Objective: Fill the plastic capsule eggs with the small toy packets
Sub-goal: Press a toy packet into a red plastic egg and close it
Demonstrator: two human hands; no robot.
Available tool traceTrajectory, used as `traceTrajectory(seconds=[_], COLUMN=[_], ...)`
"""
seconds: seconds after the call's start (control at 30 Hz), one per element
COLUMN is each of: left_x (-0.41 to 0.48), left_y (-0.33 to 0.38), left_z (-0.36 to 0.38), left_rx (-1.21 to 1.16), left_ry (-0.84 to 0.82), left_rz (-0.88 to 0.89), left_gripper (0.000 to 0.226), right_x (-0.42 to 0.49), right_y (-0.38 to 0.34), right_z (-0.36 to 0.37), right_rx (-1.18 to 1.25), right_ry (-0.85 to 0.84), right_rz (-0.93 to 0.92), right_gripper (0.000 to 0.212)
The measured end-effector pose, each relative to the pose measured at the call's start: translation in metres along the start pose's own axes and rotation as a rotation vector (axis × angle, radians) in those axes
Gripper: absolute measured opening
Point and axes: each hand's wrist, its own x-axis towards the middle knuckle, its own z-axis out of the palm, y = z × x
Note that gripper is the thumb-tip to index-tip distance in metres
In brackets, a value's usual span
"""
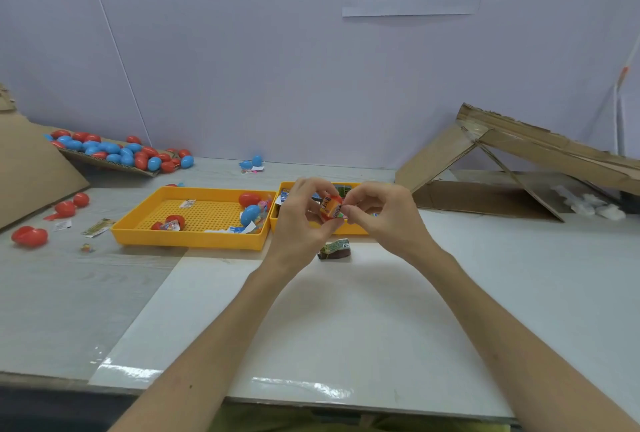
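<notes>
With curled fingers, grips the red capsule egg in the left hand, pinches a toy packet against it with the right hand, above the right yellow tray at its near rim. Leaves white sheet bare toward the table edge.

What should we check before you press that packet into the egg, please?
1. Left hand grips the red capsule egg: ok.
2. Right hand pinches the toy packet at the egg's opening: ok.
3. Packet fully inside the egg: not ok, it sticks out.
4. Egg's other half free to close: cannot tell, fingers hide it.
5. Spare packet lying on the table just below the hands: ok.
</notes>
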Motion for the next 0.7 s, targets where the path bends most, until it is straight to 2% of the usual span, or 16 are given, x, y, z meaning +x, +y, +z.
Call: traceTrajectory(seconds=[0.43, 0.57, 0.7], left_x=[0.002, 0.003, 0.005], left_y=[-0.010, -0.009, -0.005], left_z=[-0.001, -0.004, -0.007], left_rx=[-0.055, -0.215, -0.463], left_ry=[-0.154, -0.160, -0.165], left_rz=[-0.135, -0.229, -0.374], left_gripper=[0.035, 0.030, 0.027], right_x=[0.004, 0.006, 0.012], right_y=[0.010, 0.009, 0.010], right_z=[-0.009, -0.010, -0.023], right_rx=[-0.247, -0.148, 0.105], right_ry=[-0.168, -0.108, 0.105], right_rz=[-0.031, 0.000, 0.100], right_gripper=[0.022, 0.023, 0.013])
